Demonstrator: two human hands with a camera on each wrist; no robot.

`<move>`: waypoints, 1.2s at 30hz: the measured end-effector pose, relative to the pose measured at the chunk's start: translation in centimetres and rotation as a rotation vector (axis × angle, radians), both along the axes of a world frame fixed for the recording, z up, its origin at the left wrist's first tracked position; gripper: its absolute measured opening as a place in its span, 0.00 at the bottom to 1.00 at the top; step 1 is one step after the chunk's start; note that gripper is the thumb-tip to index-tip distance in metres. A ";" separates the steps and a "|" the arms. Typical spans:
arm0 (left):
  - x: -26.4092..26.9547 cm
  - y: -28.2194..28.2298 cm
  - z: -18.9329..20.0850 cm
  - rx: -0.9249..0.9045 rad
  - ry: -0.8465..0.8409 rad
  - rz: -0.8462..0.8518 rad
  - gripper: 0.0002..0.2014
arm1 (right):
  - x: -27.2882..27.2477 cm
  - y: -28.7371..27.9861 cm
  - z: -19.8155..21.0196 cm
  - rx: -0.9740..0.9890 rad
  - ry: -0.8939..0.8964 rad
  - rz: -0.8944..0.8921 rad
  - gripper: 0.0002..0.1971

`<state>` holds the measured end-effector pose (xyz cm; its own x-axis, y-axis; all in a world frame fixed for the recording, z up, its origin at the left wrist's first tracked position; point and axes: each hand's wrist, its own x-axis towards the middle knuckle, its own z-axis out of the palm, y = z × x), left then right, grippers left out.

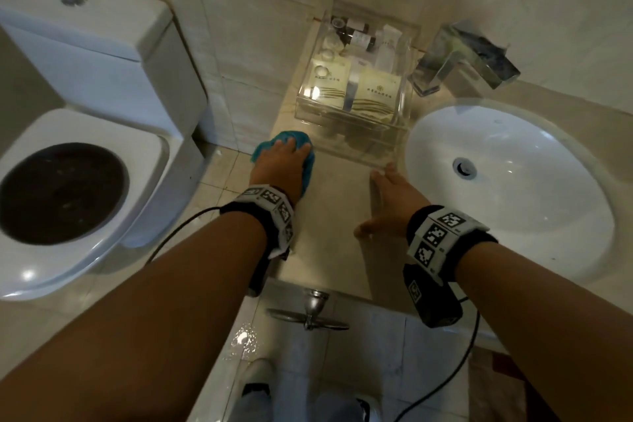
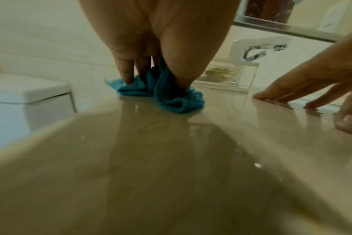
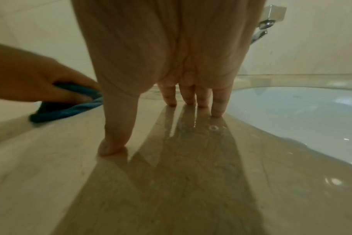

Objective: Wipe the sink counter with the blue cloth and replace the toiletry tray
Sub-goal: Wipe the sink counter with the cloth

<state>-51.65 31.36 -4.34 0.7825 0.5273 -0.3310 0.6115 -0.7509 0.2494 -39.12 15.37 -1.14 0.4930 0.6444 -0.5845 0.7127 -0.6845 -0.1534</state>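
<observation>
My left hand grips the bunched blue cloth and presses it on the beige counter near its left edge. In the left wrist view the cloth is bunched between thumb and fingers. The clear toiletry tray, filled with sachets and small bottles, stands just behind the cloth against the wall. My right hand lies flat and spread on the counter between tray and sink, its fingertips touching the wet-looking surface and holding nothing.
A white round sink is set into the counter on the right, with a chrome faucet behind it. A white toilet stands left of the counter, below its edge. A metal valve sticks out under the counter front.
</observation>
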 end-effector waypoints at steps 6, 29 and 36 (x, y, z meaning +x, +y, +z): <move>4.1 -6.3 -0.3 0.002 -0.119 -0.162 0.29 | 0.2 0.1 -0.8 0.023 0.002 -0.003 0.63; 4.5 -4.3 0.0 0.020 -0.081 -0.158 0.27 | -1.2 -1.5 -0.9 0.018 0.067 -0.077 0.52; 9.2 -6.0 -0.1 0.000 -0.062 -0.240 0.28 | -0.8 -1.4 -2.2 0.092 0.106 -0.140 0.55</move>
